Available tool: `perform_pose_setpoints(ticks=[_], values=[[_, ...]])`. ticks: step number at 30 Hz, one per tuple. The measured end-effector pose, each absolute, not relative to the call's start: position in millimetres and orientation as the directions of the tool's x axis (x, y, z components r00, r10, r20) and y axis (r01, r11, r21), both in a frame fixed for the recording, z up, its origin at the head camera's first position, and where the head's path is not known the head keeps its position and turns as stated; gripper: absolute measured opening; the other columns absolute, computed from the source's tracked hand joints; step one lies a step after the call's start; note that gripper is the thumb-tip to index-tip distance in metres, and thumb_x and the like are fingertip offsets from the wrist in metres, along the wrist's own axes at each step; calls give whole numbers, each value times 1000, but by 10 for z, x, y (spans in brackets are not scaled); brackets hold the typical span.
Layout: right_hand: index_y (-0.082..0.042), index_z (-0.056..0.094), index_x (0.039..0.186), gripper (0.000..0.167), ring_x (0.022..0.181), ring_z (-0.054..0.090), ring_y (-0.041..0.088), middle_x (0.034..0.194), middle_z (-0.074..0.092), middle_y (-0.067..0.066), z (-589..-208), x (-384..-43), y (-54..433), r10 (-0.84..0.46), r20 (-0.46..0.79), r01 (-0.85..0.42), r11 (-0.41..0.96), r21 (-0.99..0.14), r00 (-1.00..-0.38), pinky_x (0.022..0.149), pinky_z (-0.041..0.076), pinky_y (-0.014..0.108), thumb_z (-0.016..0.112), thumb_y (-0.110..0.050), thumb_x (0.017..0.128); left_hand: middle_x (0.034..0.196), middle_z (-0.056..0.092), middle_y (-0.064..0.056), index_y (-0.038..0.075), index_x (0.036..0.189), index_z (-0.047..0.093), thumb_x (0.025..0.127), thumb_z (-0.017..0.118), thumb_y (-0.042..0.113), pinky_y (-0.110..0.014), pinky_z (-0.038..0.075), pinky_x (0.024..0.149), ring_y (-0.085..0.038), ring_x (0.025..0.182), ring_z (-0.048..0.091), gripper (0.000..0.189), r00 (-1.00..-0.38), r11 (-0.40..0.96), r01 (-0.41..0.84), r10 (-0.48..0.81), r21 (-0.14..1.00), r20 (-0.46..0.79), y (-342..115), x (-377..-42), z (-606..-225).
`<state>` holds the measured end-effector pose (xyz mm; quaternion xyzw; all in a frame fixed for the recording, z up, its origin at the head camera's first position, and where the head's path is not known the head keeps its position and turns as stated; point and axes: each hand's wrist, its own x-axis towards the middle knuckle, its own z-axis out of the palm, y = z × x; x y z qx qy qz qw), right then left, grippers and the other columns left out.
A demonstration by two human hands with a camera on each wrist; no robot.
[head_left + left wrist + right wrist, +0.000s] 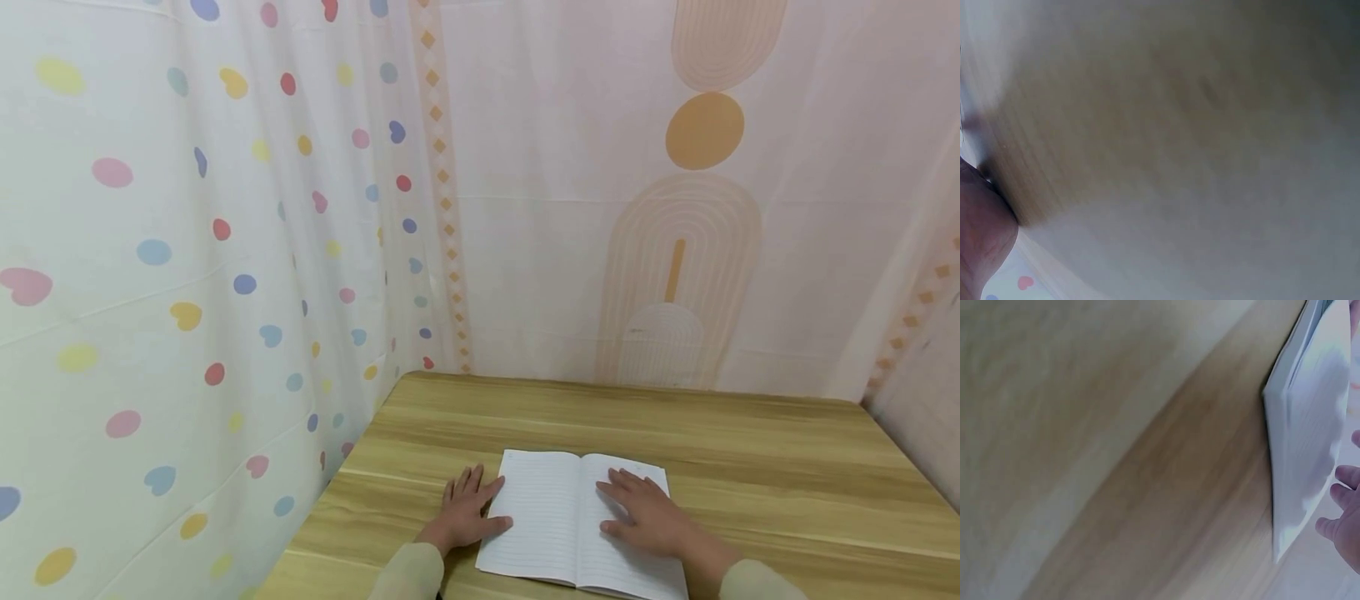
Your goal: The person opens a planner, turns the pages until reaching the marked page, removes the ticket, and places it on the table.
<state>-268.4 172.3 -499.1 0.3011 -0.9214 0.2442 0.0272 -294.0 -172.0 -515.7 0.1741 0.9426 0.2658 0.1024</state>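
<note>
An open notebook (542,517) with lined white pages lies flat on the wooden table. My left hand (467,510) rests at its left edge, fingers spread on the table and the thumb reaching onto the page's margin. Over the right page my right hand (645,512) lies with its fingers extended. The right wrist view shows the notebook's corner and page edges (1280,456) from the side, with part of the right hand (1349,509) at the border. In the left wrist view, only a piece of the left hand (984,234) shows, and the rest is blurred.
The wood-grain table (787,483) extends behind and to both sides of the notebook. A curtain with coloured dots and hearts (225,275) hangs along the left. Behind the table hangs a pale curtain with arch patterns (540,208).
</note>
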Motion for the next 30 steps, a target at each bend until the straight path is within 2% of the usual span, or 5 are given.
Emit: perform_pose_setpoints(ticks=[9, 16, 25, 30], values=[[5, 57, 135, 62, 133, 38, 54, 141, 44, 36, -5009, -2772, 1922, -435, 190, -473, 765, -437, -880, 105, 27, 69, 69, -39, 92, 160, 16, -28, 11, 152, 42, 93, 61, 52, -66, 0, 113, -47, 147, 7, 74, -919, 800, 285, 385, 529, -88, -1722, -2931, -5145], [8, 52, 138, 75, 128, 42, 56, 137, 46, 38, -5066, -2860, 2064, -379, 156, -409, 829, -381, -912, 99, 30, 72, 69, -47, 90, 160, 15, -28, 11, 152, 41, 94, 61, 51, -66, 0, 113, -48, 147, 6, 74, -915, 794, 287, 393, 536, -93, -1721, -2914, -5116], [10, 47, 139, 81, 125, 42, 58, 136, 45, 40, -5057, -2890, 2239, -299, 136, -328, 848, -417, -945, 94, 33, 75, 67, -51, 90, 161, 13, -28, 12, 153, 40, 94, 60, 53, -66, -1, 113, -47, 148, 5, 74, -913, 787, 289, 397, 545, -89, -1726, -2913, -5129], [9, 45, 142, 86, 128, 37, 59, 139, 41, 41, -5062, -2894, 2298, -262, 90, -275, 857, -435, -961, 94, 27, 80, 66, -56, 89, 160, 14, -28, 12, 153, 41, 93, 61, 53, -66, -1, 113, -47, 148, 5, 74, -914, 786, 288, 396, 546, -88, -1727, -2918, -5134]])
